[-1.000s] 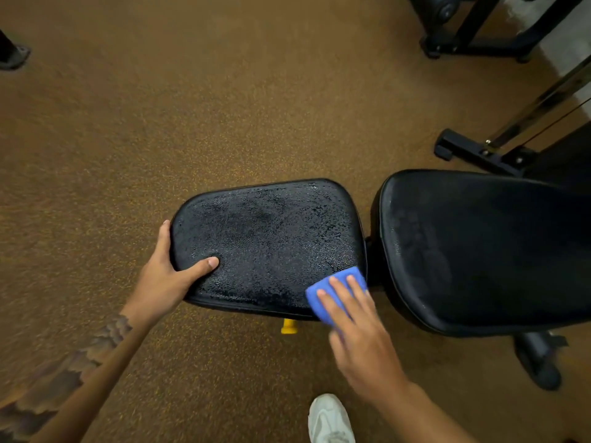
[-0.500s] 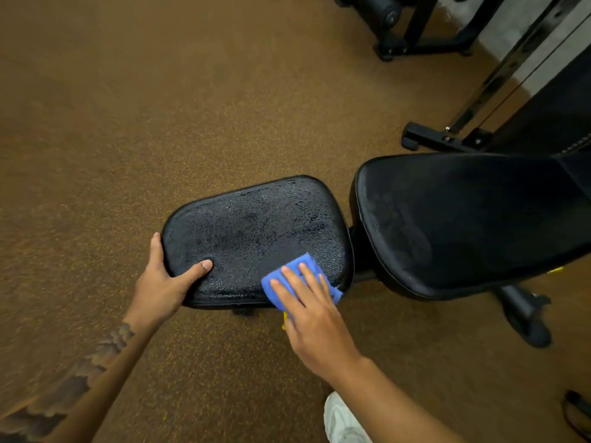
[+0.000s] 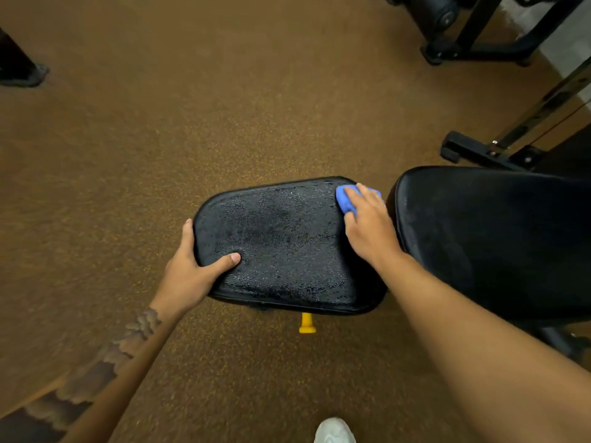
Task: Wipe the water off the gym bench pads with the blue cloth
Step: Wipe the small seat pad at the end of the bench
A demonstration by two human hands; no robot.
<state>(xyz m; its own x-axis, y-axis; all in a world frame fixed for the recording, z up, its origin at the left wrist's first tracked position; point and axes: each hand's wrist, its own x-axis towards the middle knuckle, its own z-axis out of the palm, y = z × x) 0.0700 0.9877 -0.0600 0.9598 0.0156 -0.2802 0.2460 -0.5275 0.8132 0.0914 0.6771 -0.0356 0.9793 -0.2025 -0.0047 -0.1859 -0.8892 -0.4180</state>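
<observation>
Single head-worn wide-angle view, looking steeply down and forward, close above the left hand point(image 3: 188, 273) and right hand point(image 3: 371, 228).

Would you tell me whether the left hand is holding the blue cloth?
No, the right hand presses the blue cloth on the seat pad; the left hand grips its edge.

The left hand point(image 3: 188, 266) curls in a grip, thumb lying flat on top. The right hand point(image 3: 367, 225) reaches far, palm down, fingers pressing flat.

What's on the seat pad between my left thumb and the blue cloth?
In the head view, nothing but beaded water: the seat pad lies bare and wet between the left hand and the blue cloth under the right hand.
</observation>
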